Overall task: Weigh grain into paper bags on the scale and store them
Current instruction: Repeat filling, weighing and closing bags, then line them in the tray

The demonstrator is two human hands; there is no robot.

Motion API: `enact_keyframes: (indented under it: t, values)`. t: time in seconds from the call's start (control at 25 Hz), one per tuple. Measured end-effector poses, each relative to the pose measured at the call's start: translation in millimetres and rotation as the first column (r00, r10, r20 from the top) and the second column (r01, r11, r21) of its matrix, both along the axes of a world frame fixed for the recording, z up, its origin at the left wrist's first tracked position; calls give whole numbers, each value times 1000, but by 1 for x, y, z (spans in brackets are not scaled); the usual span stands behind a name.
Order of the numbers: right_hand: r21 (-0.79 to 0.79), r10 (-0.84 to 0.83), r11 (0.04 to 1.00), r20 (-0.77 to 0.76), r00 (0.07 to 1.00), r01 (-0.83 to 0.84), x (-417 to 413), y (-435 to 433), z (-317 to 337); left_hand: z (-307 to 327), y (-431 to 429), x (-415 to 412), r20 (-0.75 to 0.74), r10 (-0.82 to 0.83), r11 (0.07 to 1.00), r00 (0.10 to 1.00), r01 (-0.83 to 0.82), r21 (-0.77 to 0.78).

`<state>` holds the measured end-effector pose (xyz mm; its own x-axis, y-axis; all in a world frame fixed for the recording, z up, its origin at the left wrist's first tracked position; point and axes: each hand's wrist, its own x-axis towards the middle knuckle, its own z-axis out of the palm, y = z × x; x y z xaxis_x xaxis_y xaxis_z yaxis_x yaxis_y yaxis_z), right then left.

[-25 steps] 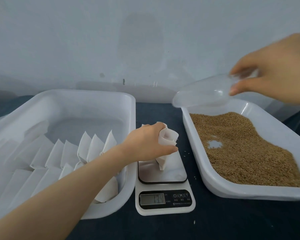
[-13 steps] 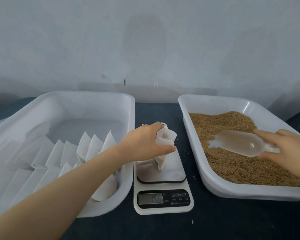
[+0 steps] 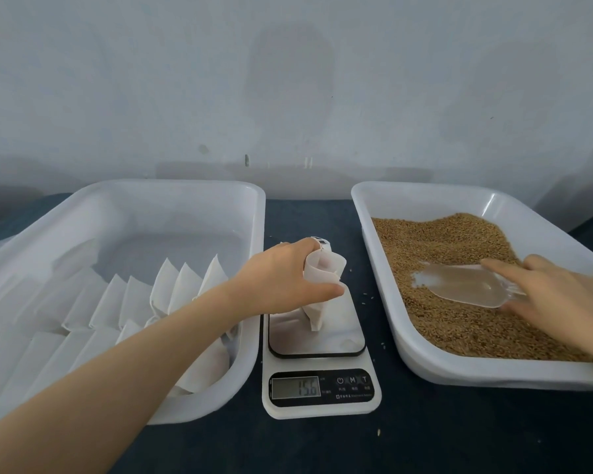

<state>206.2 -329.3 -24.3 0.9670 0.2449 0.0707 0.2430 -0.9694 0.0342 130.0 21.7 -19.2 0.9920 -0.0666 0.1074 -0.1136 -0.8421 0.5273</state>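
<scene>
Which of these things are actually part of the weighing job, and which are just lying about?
In the job: left hand, paper bag, scale, right hand, scoop, grain, grain tray, stored bags, storage tray.

Lying about: stray grains on the dark table.

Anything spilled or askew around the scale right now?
Yes: a few loose grains lie on the dark table between the scale and the grain tray, one more in front of the scale. Nothing else stands out.
</scene>
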Motion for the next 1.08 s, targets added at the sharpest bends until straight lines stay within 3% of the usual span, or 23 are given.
enact_keyframes:
  t: [0.16, 0.36, 0.44, 0.6, 0.76, 0.88, 1.08]
  values:
    - [-149, 37, 988, -44, 998, -43, -4, 5, 2, -1, 0, 0, -4, 1, 1000, 1000, -1, -1]
    - [-146, 54, 987, -58, 997, -62, -11, 13, 7, 0, 0, 0, -11, -1, 1000, 1000, 1, 1]
    - [-88, 59, 994, -94, 994, -67, -11, 15, 5, 0, 1, 0, -6, -4, 1000, 1000, 4, 7]
    - [192, 58, 981, -146, 988, -29, -8, 11, 5, -2, 1, 2, -4, -12, 1000, 1000, 12, -3]
    - [270, -26, 960, -170, 985, 72, -10, 4, 8, -4, 4, 2, -1, -30, 1000, 1000, 30, -8]
    - [224, -80, 968, -160, 984, 115, -10, -4, 14, -4, 3, 3, -7, -29, 1000, 1000, 29, -1]
    - [69, -38, 997, -83, 996, 44, -11, -4, 25, -4, 2, 3, -10, -14, 1000, 1000, 15, 9]
